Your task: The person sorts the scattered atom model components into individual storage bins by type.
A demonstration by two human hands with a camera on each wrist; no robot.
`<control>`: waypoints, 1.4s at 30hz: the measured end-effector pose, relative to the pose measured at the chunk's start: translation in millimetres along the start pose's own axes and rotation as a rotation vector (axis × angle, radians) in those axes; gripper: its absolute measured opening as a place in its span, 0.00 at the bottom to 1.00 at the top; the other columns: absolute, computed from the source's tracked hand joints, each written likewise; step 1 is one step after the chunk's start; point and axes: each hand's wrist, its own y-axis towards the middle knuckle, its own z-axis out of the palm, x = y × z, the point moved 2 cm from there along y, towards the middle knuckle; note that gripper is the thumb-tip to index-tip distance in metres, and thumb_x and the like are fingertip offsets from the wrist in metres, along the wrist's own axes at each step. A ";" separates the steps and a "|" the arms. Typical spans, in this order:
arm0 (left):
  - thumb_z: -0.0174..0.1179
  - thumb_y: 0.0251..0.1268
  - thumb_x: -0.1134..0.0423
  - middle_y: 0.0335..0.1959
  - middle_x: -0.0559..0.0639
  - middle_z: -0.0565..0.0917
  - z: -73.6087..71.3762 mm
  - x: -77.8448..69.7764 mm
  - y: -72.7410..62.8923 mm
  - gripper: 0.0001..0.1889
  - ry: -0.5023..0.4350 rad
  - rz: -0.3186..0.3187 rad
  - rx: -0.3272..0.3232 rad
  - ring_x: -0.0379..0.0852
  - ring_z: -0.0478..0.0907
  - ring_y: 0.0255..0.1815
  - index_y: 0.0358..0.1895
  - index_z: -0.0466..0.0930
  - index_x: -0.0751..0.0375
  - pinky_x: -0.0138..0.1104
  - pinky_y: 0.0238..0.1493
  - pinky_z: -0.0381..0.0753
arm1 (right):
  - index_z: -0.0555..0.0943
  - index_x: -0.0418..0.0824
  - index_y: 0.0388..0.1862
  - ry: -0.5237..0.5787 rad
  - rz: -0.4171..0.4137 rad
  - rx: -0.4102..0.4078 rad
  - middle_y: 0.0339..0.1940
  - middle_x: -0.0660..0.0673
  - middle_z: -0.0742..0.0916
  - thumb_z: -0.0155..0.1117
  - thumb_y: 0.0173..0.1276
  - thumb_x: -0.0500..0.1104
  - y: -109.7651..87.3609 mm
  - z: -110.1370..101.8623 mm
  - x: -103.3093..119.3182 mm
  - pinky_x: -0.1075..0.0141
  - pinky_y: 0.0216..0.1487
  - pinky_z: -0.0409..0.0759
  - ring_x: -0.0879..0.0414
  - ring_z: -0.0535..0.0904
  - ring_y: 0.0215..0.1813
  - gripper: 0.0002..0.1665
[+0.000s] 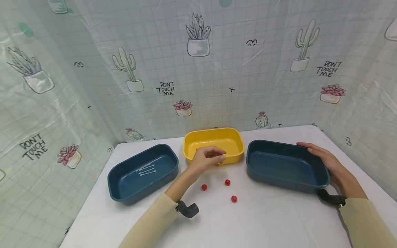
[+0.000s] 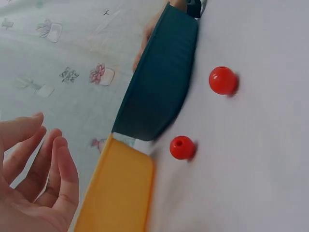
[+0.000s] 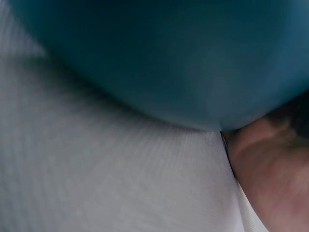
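Note:
My left hand (image 1: 206, 158) hovers at the near rim of the yellow tray (image 1: 230, 159), fingers loosely bent and thumb apart. In the left wrist view nothing shows between its fingertips. A small bit of pinkish red shows beside that hand, inside the tray. My right hand (image 1: 330, 163) rests against the right end of the right dark blue tray (image 1: 279, 163), its fingers stretched along the far corner. Several red beads are seen: one bead (image 1: 204, 187), a second bead (image 1: 227, 182) and a third bead (image 1: 234, 198) lie on the white table, nearest the left hand.
At the left stands another dark blue tray (image 1: 130, 186) holding several pale thin sticks (image 1: 147, 169). A little red shows low inside the right blue tray. Behind the table hangs a cactus-print curtain (image 1: 217, 86).

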 end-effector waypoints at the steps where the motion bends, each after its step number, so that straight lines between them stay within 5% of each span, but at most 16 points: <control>1: 0.69 0.68 0.58 0.46 0.52 0.89 -3.2 3.0 -4.7 0.14 -0.012 -0.007 -0.010 0.42 0.85 0.43 0.53 0.88 0.57 0.32 0.48 0.88 | 0.63 0.44 0.82 -0.001 0.001 0.002 0.64 0.73 0.80 0.38 0.88 0.44 -0.2 -0.4 -0.5 0.80 0.53 0.77 0.78 0.76 0.61 0.28; 15: 0.67 0.70 0.62 0.44 0.57 0.89 -30.3 47.0 -42.7 0.18 -0.060 -0.052 -0.071 0.43 0.85 0.39 0.56 0.83 0.71 0.33 0.44 0.89 | 0.60 0.45 0.83 -0.081 0.051 -0.032 0.63 0.75 0.77 0.38 0.88 0.48 -3.0 -2.4 -2.2 0.80 0.53 0.76 0.80 0.74 0.61 0.30; 21: 0.69 0.69 0.59 0.43 0.53 0.90 -33.6 66.8 -50.8 0.16 -0.028 -0.121 -0.070 0.44 0.85 0.38 0.54 0.86 0.65 0.30 0.43 0.88 | 0.60 0.46 0.84 -0.118 0.050 -0.032 0.63 0.77 0.76 0.38 0.88 0.50 -2.9 -1.9 -3.9 0.81 0.51 0.73 0.82 0.73 0.60 0.30; 30: 0.69 0.68 0.60 0.44 0.57 0.89 -37.7 78.2 -53.2 0.13 0.070 -0.041 -0.091 0.43 0.84 0.36 0.51 0.88 0.62 0.27 0.39 0.83 | 0.59 0.45 0.84 -0.110 0.069 -0.034 0.62 0.77 0.76 0.39 0.87 0.52 3.4 -3.7 -2.0 0.81 0.51 0.75 0.82 0.74 0.60 0.31; 35: 0.71 0.66 0.58 0.39 0.57 0.90 -38.3 81.0 -54.2 0.13 0.161 -0.005 -0.047 0.42 0.83 0.34 0.50 0.89 0.58 0.27 0.35 0.79 | 0.60 0.45 0.84 -0.070 0.040 -0.009 0.63 0.76 0.77 0.39 0.88 0.48 5.3 -5.1 -1.7 0.81 0.51 0.75 0.82 0.74 0.60 0.30; 42: 0.72 0.63 0.61 0.37 0.56 0.91 -36.9 78.9 -55.5 0.14 0.172 0.052 -0.001 0.41 0.85 0.33 0.50 0.89 0.60 0.26 0.37 0.83 | 0.59 0.45 0.84 -0.078 0.041 0.006 0.64 0.75 0.76 0.38 0.88 0.49 7.3 -6.1 1.0 0.80 0.52 0.77 0.81 0.74 0.61 0.30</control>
